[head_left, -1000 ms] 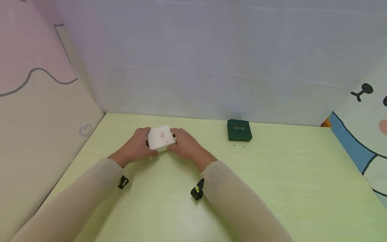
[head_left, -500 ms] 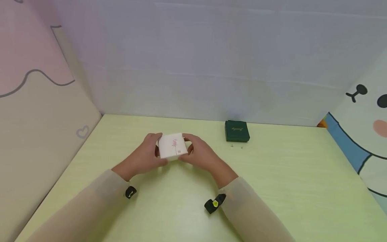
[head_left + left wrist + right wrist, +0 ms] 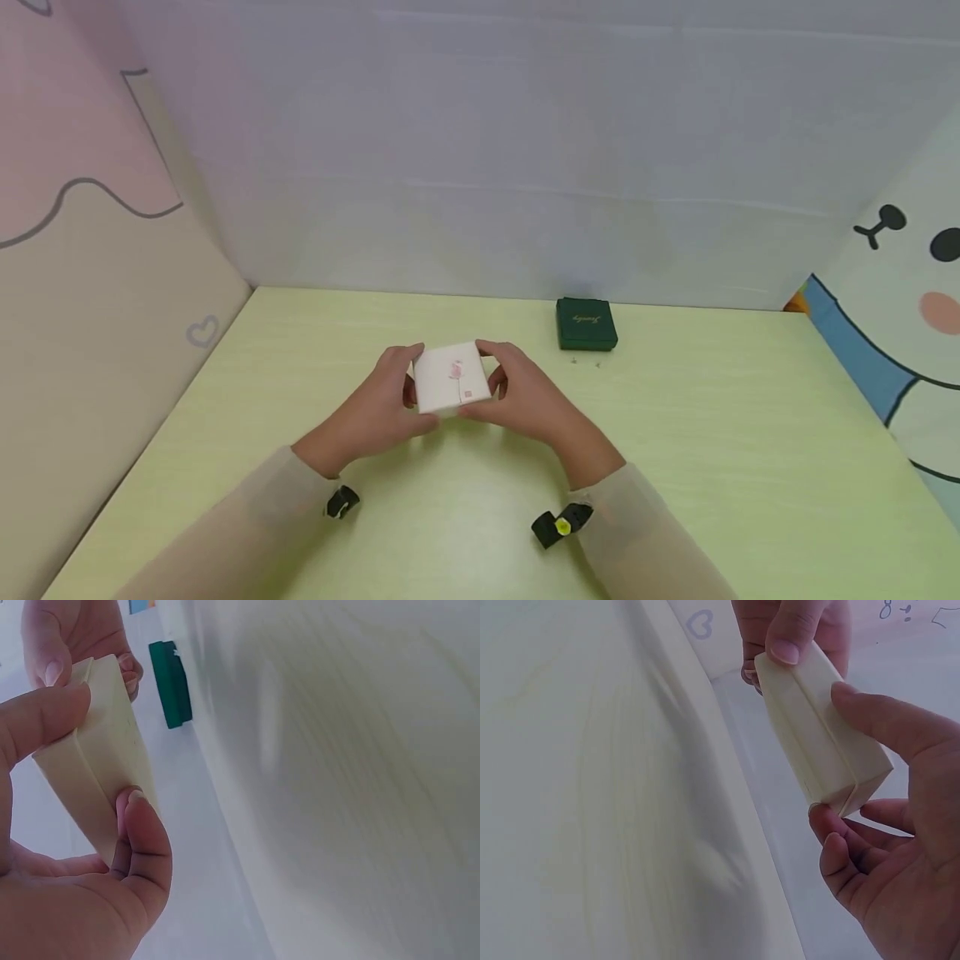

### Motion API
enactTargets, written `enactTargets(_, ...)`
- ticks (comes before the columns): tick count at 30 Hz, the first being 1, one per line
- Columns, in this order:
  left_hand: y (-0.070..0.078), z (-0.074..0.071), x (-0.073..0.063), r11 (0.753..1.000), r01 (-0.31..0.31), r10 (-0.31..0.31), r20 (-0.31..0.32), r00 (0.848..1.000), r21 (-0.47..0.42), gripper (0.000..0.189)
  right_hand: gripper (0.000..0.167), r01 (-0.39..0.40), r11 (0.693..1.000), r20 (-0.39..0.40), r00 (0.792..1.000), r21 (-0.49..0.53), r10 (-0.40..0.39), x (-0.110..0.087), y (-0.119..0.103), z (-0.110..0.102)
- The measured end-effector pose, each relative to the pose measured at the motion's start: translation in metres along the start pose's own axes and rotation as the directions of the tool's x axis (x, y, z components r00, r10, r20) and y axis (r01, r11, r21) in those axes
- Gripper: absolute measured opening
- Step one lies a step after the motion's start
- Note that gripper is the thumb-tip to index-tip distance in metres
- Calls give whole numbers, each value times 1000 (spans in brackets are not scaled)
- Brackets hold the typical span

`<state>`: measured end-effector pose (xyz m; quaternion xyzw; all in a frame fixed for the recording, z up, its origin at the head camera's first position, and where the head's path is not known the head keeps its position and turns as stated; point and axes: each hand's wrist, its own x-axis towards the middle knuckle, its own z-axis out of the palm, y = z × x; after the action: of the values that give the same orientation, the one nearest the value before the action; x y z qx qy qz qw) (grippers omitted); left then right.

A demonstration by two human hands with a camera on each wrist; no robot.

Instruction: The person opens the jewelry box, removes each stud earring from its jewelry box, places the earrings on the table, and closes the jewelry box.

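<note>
A small white gift box (image 3: 442,379) with a pink flower printed on its lid is held up between both hands, above the table. My left hand (image 3: 382,404) grips its left side, thumb along the near edge and fingers curled beneath. On the opposite side my right hand (image 3: 528,396) pinches the box with its thumb near the front corner and its fingers round the side and underneath. In the right wrist view a seam runs along the side of the box (image 3: 810,720), where lid and base meet; the lid is on.
A dark green jewelry box (image 3: 587,324) with gold lettering sits near the table's back edge, right of the hands. Two tiny objects (image 3: 597,364) lie just in front of it. A pale curtain (image 3: 480,167) rises behind the light green table (image 3: 735,450).
Both hands have carried the white gift box to the right and nearer to the body. The green box and the tiny objects lie where they were.
</note>
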<state>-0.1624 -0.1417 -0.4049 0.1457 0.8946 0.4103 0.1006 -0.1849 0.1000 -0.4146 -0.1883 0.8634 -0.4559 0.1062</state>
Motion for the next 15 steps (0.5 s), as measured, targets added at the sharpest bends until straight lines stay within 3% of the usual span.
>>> enactTargets(10,10,21,1,988,18,-22,-29,999,-156,97,104,41,999,-49,998,-11,-41,-13,12,-16)
enactTargets(15,15,31,7,984,-19,9,-53,999,-178,98,104,66,997,-76,995,-39,-69,-18,17,-26)
